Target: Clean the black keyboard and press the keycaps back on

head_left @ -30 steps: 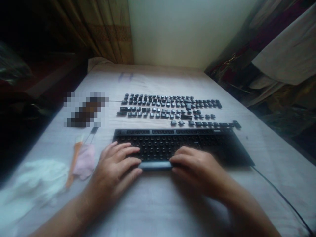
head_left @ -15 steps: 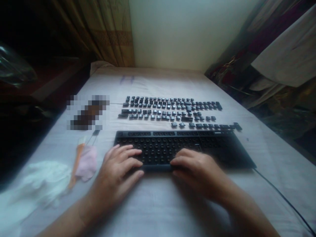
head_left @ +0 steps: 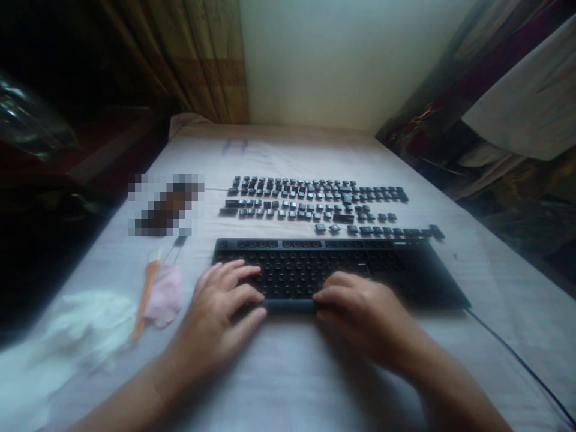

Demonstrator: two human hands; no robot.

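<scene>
- Left hand (head_left: pixel 220 312) was laid flat with fingers spread over the left part of the keyboard (head_left: pixel 405 270); its thumb tip was set against the left end of the space bar (head_left: pixel 288 305). Nothing was pinched.
- Right hand (head_left: pixel 360 312) was laid with fingers close together, tips on the bar's right end. Its thumb was hidden, so a pinch could not be ruled in or out.
- The space bar was seen at the middle of the keyboard's near edge, between the two hands. The keyboard was lying on the sheet (head_left: pixel 288 384), stripped of its other caps.
- Loose keycaps (head_left: pixel 315 204) were laid out in rows just beyond the keyboard, apart from it.
- Judged step: seating the bar. Even pressure at both ends at once was judged best, with the bar kept level so that neither end goes down first and nothing is forced.
- The soft sheet was judged likely to give, so the keyboard should be steadied by the resting palms.
- A brush (head_left: pixel 146 294), a pink cloth (head_left: pixel 164 294) and a white cloth (head_left: pixel 85 327) were noted left of the left hand, untouched.
- Hard to make out: whether the bar was fully seated; legends on the caps; the bar's underside and any clips.
- One item (head_left: pixel 166 205) beyond the brush was blurred out.
- The cable (head_left: pixel 517 357) was cut off at the lower right corner.
</scene>
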